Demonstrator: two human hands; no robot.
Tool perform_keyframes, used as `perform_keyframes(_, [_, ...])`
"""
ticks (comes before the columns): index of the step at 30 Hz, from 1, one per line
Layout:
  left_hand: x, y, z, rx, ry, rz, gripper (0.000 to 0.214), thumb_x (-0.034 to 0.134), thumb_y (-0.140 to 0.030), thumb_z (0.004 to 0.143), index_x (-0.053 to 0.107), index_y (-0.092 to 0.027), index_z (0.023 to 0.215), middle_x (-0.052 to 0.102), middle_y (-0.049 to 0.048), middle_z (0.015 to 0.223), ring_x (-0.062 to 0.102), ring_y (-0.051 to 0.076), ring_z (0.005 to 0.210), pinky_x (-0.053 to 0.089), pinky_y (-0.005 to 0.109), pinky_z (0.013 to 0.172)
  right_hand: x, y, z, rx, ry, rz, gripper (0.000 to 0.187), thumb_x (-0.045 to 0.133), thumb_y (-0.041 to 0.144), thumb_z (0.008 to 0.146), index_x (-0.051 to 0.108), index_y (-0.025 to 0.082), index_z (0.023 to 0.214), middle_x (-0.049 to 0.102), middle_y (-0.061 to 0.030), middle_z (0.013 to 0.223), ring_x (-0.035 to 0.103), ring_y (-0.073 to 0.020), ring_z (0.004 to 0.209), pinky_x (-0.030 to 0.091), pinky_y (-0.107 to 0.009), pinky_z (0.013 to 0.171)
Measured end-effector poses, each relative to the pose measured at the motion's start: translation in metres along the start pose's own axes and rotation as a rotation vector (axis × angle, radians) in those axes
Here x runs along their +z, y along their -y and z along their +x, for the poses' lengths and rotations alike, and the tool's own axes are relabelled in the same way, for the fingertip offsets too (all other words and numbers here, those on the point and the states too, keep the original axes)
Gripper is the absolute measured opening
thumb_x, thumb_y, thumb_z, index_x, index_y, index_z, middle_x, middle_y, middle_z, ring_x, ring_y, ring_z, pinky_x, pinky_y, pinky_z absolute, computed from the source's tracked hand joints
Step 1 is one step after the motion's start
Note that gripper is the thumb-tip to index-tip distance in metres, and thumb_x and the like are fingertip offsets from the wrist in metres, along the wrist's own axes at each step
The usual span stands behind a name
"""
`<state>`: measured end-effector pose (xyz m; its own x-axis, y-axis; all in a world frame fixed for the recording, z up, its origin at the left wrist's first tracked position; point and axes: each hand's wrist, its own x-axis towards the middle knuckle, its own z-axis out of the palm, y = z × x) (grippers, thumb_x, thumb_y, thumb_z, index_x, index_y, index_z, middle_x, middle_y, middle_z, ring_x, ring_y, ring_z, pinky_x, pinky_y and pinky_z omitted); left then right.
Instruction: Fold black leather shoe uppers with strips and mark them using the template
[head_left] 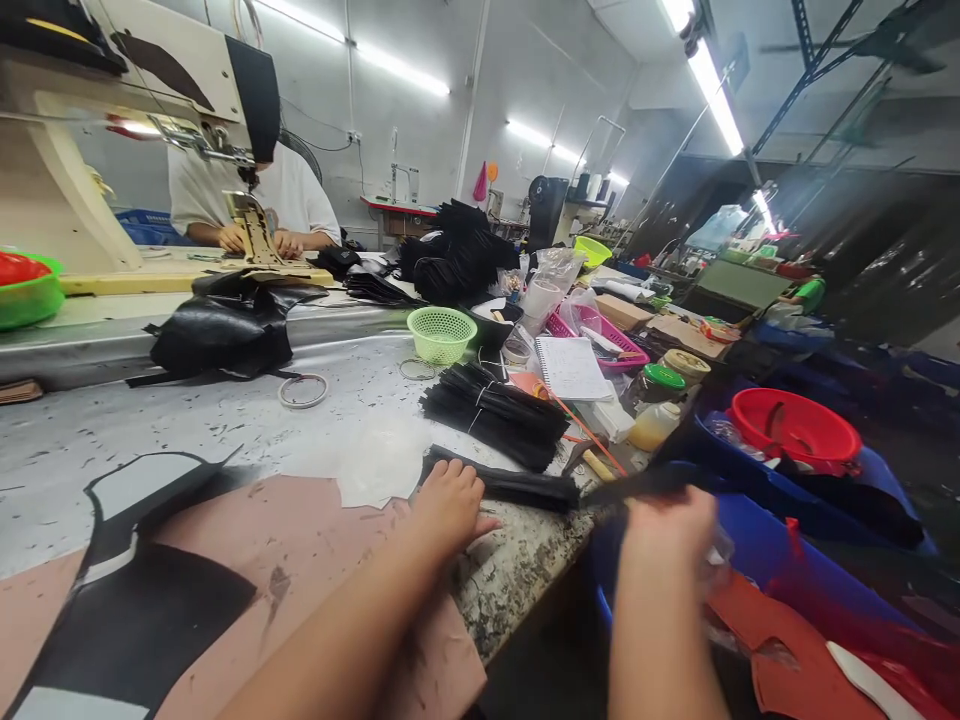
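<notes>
My left hand [452, 505] lies over the left end of a small bundle of black strips [531, 487] near the table's right edge. Its fingers rest on the strips and its thumb sticks out to the side. Past that edge, my right hand [670, 525] is closed on a black strip [637, 486], blurred by motion. This strip reaches back toward the bundle; whether they touch, I cannot tell. Behind lies a thicker tied bundle of black strips [495, 415]. Black cut pieces with white patches [139, 600] lie at left on a pinkish sheet [300, 560].
A sewing machine [150, 60] stands at back left, with a person [300, 190] behind it. A green basket [442, 335], tape roll [303, 390], notebook [574, 368], jars [664, 378] and hammer [596, 465] occupy the table. Blue bins [757, 520] and a red basin [795, 425] stand right.
</notes>
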<state>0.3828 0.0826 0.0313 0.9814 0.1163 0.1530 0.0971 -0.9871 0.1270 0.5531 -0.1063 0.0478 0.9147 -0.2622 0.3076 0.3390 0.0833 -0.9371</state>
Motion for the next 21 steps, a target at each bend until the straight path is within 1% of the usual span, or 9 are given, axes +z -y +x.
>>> perform_keyframes(3, [-0.001, -0.001, -0.002, -0.073, -0.008, -0.075, 0.048, 0.053, -0.059, 0.075, 0.061, -0.014, 0.089, 0.063, 0.0129, 0.089, 0.055, 0.029, 0.089, 0.038, 0.039, 0.078, -0.032, 0.038, -0.003, -0.136, -0.349, 0.051, 0.012, 0.054, 0.030, 0.076, 0.049, 0.030, 0.087, 0.051, -0.0045, 0.114, 0.045, -0.0287, 0.117, 0.040, -0.051, 0.089])
perform_keyframes(5, [-0.002, -0.003, -0.005, -0.159, -0.029, -0.134, 0.052, 0.048, -0.061, 0.077, 0.057, -0.014, 0.099, 0.063, 0.0114, 0.092, 0.058, 0.026, 0.085, 0.041, 0.037, 0.074, -0.036, 0.058, -0.024, -0.279, -0.374, 0.057, 0.034, 0.069, 0.020, 0.063, 0.051, 0.030, 0.090, 0.054, -0.0056, 0.110, 0.051, -0.0279, 0.110, 0.041, -0.047, 0.091])
perform_keyframes(6, [-0.004, -0.004, -0.007, -0.211, -0.046, -0.161, 0.052, 0.045, -0.060, 0.080, 0.054, -0.015, 0.104, 0.063, 0.0104, 0.094, 0.059, 0.024, 0.083, 0.042, 0.035, 0.071, -0.034, 0.064, -0.041, -0.340, -0.280, 0.030, 0.045, 0.073, 0.017, 0.059, 0.052, 0.029, 0.097, 0.056, -0.0072, 0.106, 0.055, -0.0276, 0.103, 0.043, -0.047, 0.088])
perform_keyframes(8, [-0.009, -0.006, -0.016, -0.314, -0.092, -0.197, 0.045, 0.041, -0.054, 0.085, 0.050, -0.017, 0.108, 0.061, 0.0085, 0.100, 0.060, 0.020, 0.083, 0.045, 0.031, 0.068, -0.026, 0.069, -0.081, -0.433, 0.053, -0.068, 0.061, 0.076, 0.018, 0.059, 0.048, 0.025, 0.113, 0.058, -0.0087, 0.100, 0.061, -0.0254, 0.087, 0.050, -0.046, 0.076])
perform_keyframes(11, [-0.024, -0.002, -0.044, -0.438, -0.155, -0.186, 0.029, 0.037, -0.040, 0.090, 0.049, -0.019, 0.105, 0.057, 0.0070, 0.107, 0.057, 0.015, 0.092, 0.045, 0.026, 0.075, -0.015, 0.065, -0.149, -0.661, 0.529, -0.160, 0.021, 0.062, 0.015, 0.075, 0.059, 0.021, 0.095, 0.058, -0.0083, 0.093, 0.062, -0.0213, 0.081, 0.055, -0.039, 0.067])
perform_keyframes(13, [-0.039, 0.009, -0.073, -0.506, -0.163, -0.140, 0.024, 0.035, -0.033, 0.091, 0.051, -0.019, 0.102, 0.056, 0.0069, 0.107, 0.054, 0.015, 0.099, 0.043, 0.026, 0.082, -0.011, 0.061, -0.193, -0.758, 0.789, -0.095, 0.022, 0.051, 0.006, 0.079, 0.061, 0.023, 0.090, 0.056, -0.0088, 0.099, 0.062, -0.0175, 0.080, 0.056, -0.034, 0.068])
perform_keyframes(15, [-0.058, 0.028, -0.106, -0.576, -0.134, -0.075, 0.023, 0.037, -0.031, 0.090, 0.053, -0.019, 0.100, 0.057, 0.0089, 0.106, 0.053, 0.019, 0.102, 0.041, 0.031, 0.086, -0.008, 0.061, -0.232, -0.783, 0.967, -0.021, 0.029, 0.047, 0.002, 0.077, 0.061, 0.023, 0.094, 0.056, -0.0088, 0.099, 0.062, -0.0154, 0.079, 0.056, -0.029, 0.067])
perform_keyframes(18, [-0.086, 0.064, -0.156, -0.724, -0.038, 0.032, 0.026, 0.044, -0.035, 0.084, 0.058, -0.017, 0.096, 0.061, 0.0151, 0.097, 0.055, 0.032, 0.098, 0.039, 0.047, 0.084, 0.001, 0.067, -0.276, -0.801, 1.139, 0.056, 0.028, 0.046, 0.002, 0.076, 0.061, 0.020, 0.092, 0.060, -0.0082, 0.091, 0.061, -0.0153, 0.078, 0.055, -0.026, 0.067])
perform_keyframes(21, [-0.105, 0.095, -0.193, -0.846, 0.097, 0.047, 0.032, 0.054, -0.049, 0.074, 0.061, -0.018, 0.080, 0.064, 0.0111, 0.071, 0.061, 0.033, 0.079, 0.043, 0.045, 0.072, 0.012, 0.073, -0.305, -0.856, 1.250, 0.113, 0.026, 0.044, 0.002, 0.076, 0.063, 0.016, 0.086, 0.061, -0.0097, 0.091, 0.059, -0.0165, 0.080, 0.053, -0.027, 0.069])
